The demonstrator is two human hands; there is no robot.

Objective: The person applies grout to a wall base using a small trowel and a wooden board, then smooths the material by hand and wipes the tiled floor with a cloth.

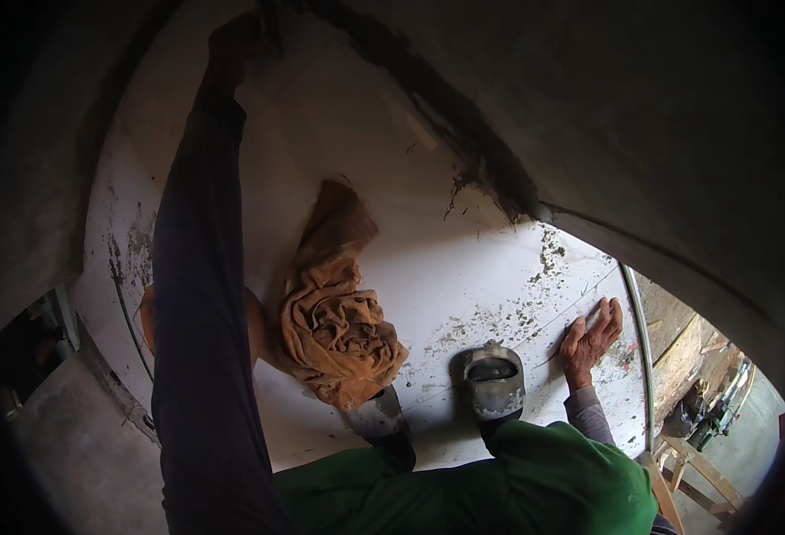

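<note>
Though behind sleeve [201, 267], rounded orange object [255, 325].

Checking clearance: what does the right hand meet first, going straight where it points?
The right hand would likely meet the pale edge strip, close to the dark grey surface; depth is unclear.

Mid-frame, a flat white board [410, 276] is topped by a crumpled brown cloth [339, 348] at centre, grey slip-on sandals [497, 403] at lower centre, and dark crumbs [550, 252] centre right.
</note>
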